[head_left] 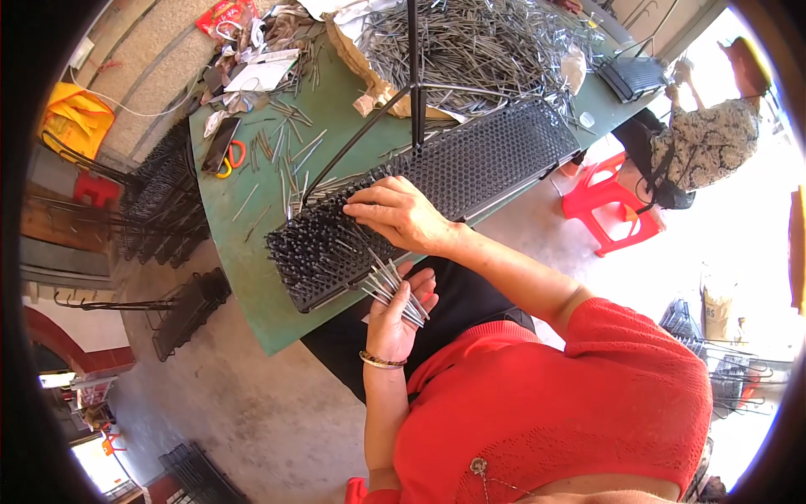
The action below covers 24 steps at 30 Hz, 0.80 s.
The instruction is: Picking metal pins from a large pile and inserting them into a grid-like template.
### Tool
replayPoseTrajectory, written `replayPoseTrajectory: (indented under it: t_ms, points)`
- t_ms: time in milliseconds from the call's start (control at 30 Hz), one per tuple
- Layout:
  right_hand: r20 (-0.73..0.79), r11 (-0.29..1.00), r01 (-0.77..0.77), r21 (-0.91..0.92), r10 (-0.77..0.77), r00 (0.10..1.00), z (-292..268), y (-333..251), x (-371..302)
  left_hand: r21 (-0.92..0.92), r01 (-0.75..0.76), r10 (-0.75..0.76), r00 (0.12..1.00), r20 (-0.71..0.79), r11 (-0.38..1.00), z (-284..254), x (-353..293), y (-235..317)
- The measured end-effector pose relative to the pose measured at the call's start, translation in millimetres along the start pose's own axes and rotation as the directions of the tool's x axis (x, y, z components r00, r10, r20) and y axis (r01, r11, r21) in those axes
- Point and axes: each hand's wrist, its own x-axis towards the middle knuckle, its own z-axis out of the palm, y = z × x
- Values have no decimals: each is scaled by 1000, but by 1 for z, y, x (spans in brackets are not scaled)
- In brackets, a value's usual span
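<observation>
My left hand (398, 315), with a bracelet at its wrist, is closed around a loose bunch of thin metal rods (388, 286) that fan out from its fingers. My right hand (403, 214) reaches over a long black rack (470, 168) full of small round holes. Its fingertips are pinched together just above the rack's filled part; what they hold, if anything, is hidden. Many dark-tipped rods (315, 256) stand upright in the rack's left end, while the holes toward the right show bare. A bent black metal hanger (414, 84) rises from the rack.
A big heap of rods (478, 50) lies on brown paper at the back of the green table (239, 290). Scissors (232, 160), a phone (220, 144) and scattered rods are at the left. Another person (709, 147) sits at the right near a red stool (609, 206). More racks (189, 315) stand on the floor.
</observation>
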Motion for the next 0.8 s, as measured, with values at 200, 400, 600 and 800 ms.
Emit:
replayPoseTrajectory:
  t_ms: [200, 400, 600, 800]
  points:
    - [-31, 999, -36, 24, 36, 999, 2, -5, 8, 14, -8, 8, 1000, -9, 1000, -2, -2, 1]
    - [-14, 997, -74, -13, 73, 997, 2, -10, 7, 29, -14, 14, 1000, 6, 999, -3, -3, -2]
    - [-62, 996, -53, -77, 48, 997, -2, -16, 1, -6, 61, -61, 997, 41, 998, -7, -4, 0]
    - [-96, 985, -114, -132, 102, 990, -1, -18, 0, -44, 68, -67, 997, 24, 997, -4, -5, 0]
